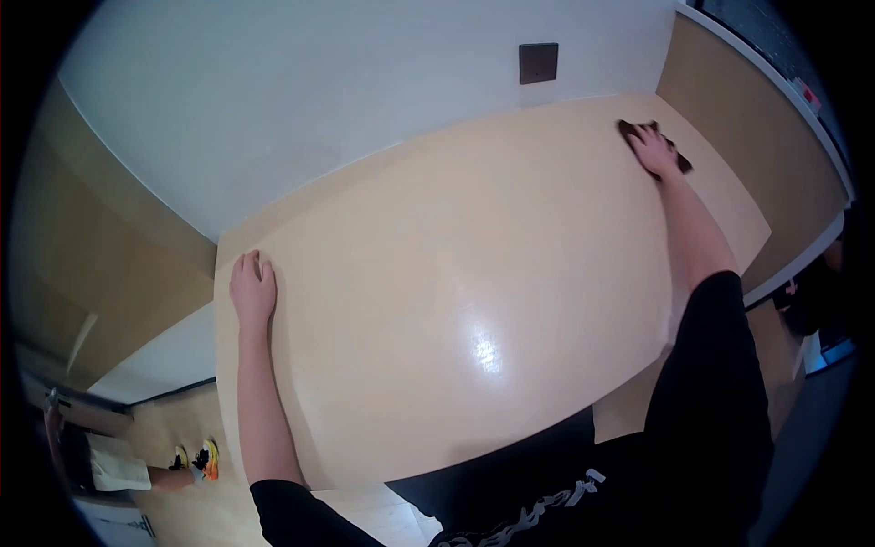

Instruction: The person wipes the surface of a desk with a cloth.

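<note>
My right hand (656,151) presses a dark brown cloth (685,166) against the far right part of a pale wood-coloured tabletop (437,273). Folds of the cloth stick out around the fingers, and the rest of it is hidden beneath the palm. At the left edge of the same tabletop rests my left hand (252,284), with nothing in it. Its fingers bend a little, and the thumb stands apart from them.
A white wall (365,82) with a dark square plate (539,63) runs behind the tabletop. Low wood-coloured partitions stand at the left (118,219) and right (756,109). Another person (118,463) in light shorts is at the lower left.
</note>
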`<state>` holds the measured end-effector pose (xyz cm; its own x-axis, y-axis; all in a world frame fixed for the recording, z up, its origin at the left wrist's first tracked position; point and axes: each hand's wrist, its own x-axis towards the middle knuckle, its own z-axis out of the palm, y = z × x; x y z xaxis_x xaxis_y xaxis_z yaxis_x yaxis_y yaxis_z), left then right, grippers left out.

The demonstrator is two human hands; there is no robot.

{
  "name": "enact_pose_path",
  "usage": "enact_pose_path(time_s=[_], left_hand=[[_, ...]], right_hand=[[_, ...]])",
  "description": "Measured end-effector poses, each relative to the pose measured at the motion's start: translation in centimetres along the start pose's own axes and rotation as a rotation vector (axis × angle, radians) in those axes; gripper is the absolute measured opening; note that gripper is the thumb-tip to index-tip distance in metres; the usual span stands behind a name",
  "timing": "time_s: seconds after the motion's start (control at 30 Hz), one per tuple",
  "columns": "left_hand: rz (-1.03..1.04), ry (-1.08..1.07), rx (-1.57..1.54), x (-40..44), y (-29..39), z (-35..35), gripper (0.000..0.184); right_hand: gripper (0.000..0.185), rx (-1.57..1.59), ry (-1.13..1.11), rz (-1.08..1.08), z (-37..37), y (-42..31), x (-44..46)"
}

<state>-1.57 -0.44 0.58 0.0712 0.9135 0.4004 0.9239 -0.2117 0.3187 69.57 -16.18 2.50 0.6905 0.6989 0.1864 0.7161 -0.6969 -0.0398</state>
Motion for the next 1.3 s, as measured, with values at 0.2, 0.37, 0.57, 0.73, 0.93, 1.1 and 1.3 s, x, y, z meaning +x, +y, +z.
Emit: enact_pose_path(time_s=[0.2, 0.37, 0.57, 0.73, 0.93, 1.1, 1.3], left_hand=[[0.041, 0.059, 0.026, -0.2, -0.6, 0.5, 0.033], [0.062, 0.073, 0.054, -0.3, 0.6, 0.3, 0.031], [0.051, 0.102, 0.118, -0.7, 2.2, -0.4, 0.033], [0.031, 0.143, 0.171, -0.4, 1.8, 0.7, 0.034], [-0.006, 0.171, 0.199, -0.5, 2.4, 0.5, 0.033], [-0.045, 0.149, 0.244, -0.9, 2.2, 0.2, 0.035], [-0.043, 0.124, 0.266, -0.8, 2.8, 0.4, 0.034]], right_hand=[[0.058, -0.039, 0.007, 0.120, 1.7, 9.7, 5.1], [0.061, -0.092, -0.006, 0.186, 2.7, 12.7, 9.0], [0.063, -0.080, 0.019, 0.163, 6.9, 17.7, 16.5], [0.063, -0.166, -0.028, 0.187, 8.2, 18.5, 18.6], [0.064, -0.148, -0.052, 0.246, 7.3, 8.2, 16.4], [0.063, -0.132, -0.076, 0.091, 7.4, -4.4, 13.0], [0.051, 0.090, 0.038, -0.355, -0.2, -27.0, -6.9]])
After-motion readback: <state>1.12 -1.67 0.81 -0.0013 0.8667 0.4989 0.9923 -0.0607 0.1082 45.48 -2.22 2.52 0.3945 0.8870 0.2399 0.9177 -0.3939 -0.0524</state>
